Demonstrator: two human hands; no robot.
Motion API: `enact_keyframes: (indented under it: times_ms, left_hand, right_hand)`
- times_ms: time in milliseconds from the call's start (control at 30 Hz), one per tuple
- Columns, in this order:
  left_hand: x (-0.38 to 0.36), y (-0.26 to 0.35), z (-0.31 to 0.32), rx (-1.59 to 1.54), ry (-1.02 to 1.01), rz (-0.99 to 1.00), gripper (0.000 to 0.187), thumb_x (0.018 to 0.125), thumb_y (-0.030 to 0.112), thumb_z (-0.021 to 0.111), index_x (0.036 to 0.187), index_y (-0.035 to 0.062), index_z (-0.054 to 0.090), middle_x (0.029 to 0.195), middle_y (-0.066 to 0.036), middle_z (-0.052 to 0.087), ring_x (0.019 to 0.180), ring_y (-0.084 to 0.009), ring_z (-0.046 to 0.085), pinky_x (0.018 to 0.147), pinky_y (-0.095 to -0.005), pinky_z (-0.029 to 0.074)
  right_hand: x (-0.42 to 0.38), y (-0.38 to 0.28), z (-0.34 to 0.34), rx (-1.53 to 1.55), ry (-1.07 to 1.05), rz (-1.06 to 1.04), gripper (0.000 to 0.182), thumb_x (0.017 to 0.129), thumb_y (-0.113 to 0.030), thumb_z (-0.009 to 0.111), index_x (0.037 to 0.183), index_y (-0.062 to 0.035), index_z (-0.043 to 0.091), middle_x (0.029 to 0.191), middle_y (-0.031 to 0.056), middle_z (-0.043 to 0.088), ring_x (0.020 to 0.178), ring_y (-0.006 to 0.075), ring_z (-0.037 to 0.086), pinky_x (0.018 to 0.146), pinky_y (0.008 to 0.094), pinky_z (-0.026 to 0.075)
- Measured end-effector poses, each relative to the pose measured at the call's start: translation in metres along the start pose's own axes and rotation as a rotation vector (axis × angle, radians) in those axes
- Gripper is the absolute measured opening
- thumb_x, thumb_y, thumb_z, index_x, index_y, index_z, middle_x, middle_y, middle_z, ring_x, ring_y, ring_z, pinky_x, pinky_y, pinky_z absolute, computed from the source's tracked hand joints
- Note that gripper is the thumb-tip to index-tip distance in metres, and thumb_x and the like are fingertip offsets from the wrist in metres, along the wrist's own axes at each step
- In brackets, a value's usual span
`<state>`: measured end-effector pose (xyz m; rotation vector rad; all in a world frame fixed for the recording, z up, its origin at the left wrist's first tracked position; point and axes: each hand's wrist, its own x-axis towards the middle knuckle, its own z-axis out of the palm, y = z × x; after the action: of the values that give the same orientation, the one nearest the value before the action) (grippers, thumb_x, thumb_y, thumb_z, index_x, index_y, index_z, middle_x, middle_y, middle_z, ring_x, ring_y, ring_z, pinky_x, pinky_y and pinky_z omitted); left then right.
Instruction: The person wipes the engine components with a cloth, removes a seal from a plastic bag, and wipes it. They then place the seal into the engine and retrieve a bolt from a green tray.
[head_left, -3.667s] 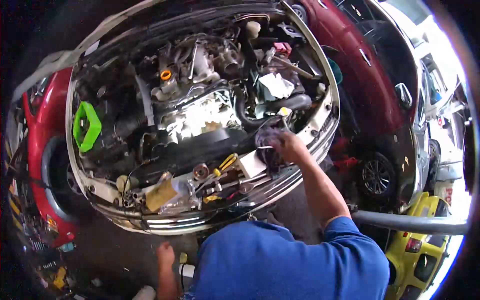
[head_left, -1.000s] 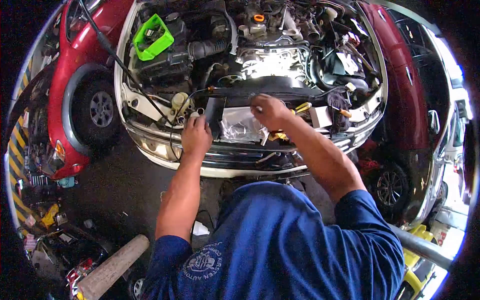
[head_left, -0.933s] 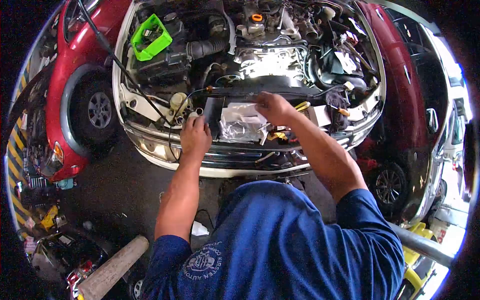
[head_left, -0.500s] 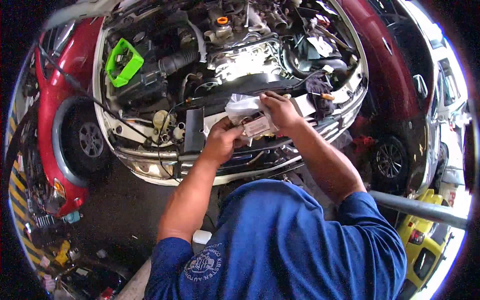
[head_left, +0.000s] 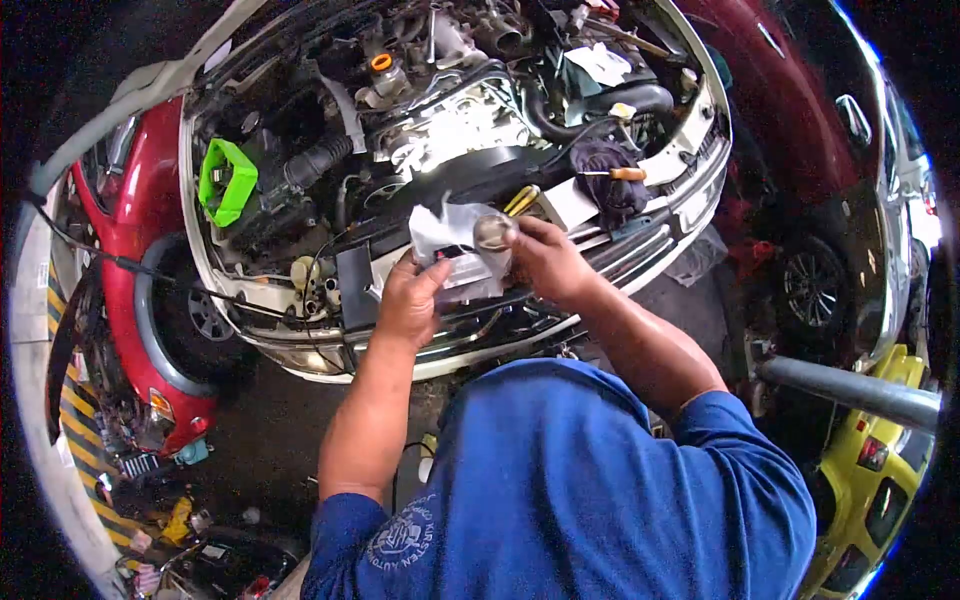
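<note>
Both hands meet above the front edge of an open engine bay (head_left: pixel 655 172); the left hand (head_left: pixel 408 308) is closed in a pinch, thumb over fingers, on the near side of a clear plastic bag (head_left: pixel 430 228); the right hand (head_left: pixel 550 262) has its fingers curled and grips a round metallic part (head_left: pixel 492 232) at the fingertips, against the bag's right side; the bag's contents are too blurred to identify; a yellow-handled tool (head_left: pixel 522 200) lies just beyond the right hand; farther right, an orange-handled screwdriver (head_left: pixel 627 174) rests on a dark rag (head_left: pixel 612 200); a green tray (head_left: pixel 238 190) sits at far left, tilted in view.
</note>
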<state>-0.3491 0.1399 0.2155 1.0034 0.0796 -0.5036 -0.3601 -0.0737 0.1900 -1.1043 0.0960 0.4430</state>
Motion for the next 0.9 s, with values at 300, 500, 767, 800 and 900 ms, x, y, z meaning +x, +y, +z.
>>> enact_keyframes:
  times_ms: [300,500,767,800,900]
  left_hand:
    - [0.001,0.008,0.020,0.038,0.000,0.022,0.031,0.085,0.000,0.049,0.115,0.0002,0.057,0.103,-0.011,0.066,0.092,-0.0218,0.066,0.083,-0.0363,0.054]
    - [-0.009,0.010,-0.011,0.584,0.005,-0.010,0.036,0.078,0.000,0.048,0.112,-0.0009,0.059,0.100,-0.008,0.066,0.083,-0.0163,0.065,0.078,-0.0306,0.053]
    - [-0.072,0.024,-0.017,0.687,-0.005,-0.097,0.033,0.077,0.001,0.046,0.106,-0.0008,0.062,0.096,-0.006,0.066,0.086,-0.0138,0.062,0.076,-0.0282,0.050]
    - [-0.077,0.024,-0.032,0.702,0.104,-0.102,0.033,0.076,-0.002,0.046,0.105,-0.0003,0.062,0.096,-0.006,0.066,0.086,-0.0139,0.062,0.076,-0.0281,0.050]
    - [-0.066,0.024,-0.071,0.700,0.249,-0.076,0.026,0.080,-0.002,0.052,0.103,0.0005,0.063,0.095,-0.005,0.066,0.085,-0.0127,0.061,0.077,-0.0278,0.048]
  right_hand:
    - [0.006,-0.010,-0.042,0.374,-0.017,0.041,0.030,0.091,-0.006,0.051,0.120,0.0007,0.050,0.106,0.0128,0.063,0.089,0.0257,0.066,0.072,0.0419,0.057]
    - [0.014,-0.016,-0.073,-0.143,0.095,-0.116,0.018,0.091,-0.008,0.055,0.107,0.0001,0.057,0.093,0.0072,0.063,0.079,0.0151,0.060,0.073,0.0310,0.052]
    - [0.002,0.004,-0.205,-0.837,0.434,-0.291,0.023,0.083,-0.011,0.053,0.098,0.0027,0.063,0.087,0.0153,0.065,0.075,0.0212,0.062,0.072,0.0345,0.051]
    - [-0.003,-0.017,-0.202,-0.480,0.484,-0.240,0.020,0.085,-0.010,0.054,0.097,0.0012,0.063,0.085,0.0120,0.064,0.074,0.0177,0.060,0.070,0.0318,0.050]
    - [-0.022,-0.059,-0.174,-0.121,0.458,-0.124,0.011,0.090,-0.013,0.057,0.097,-0.0045,0.061,0.075,0.0009,0.058,0.063,0.0084,0.053,0.055,0.0235,0.044]
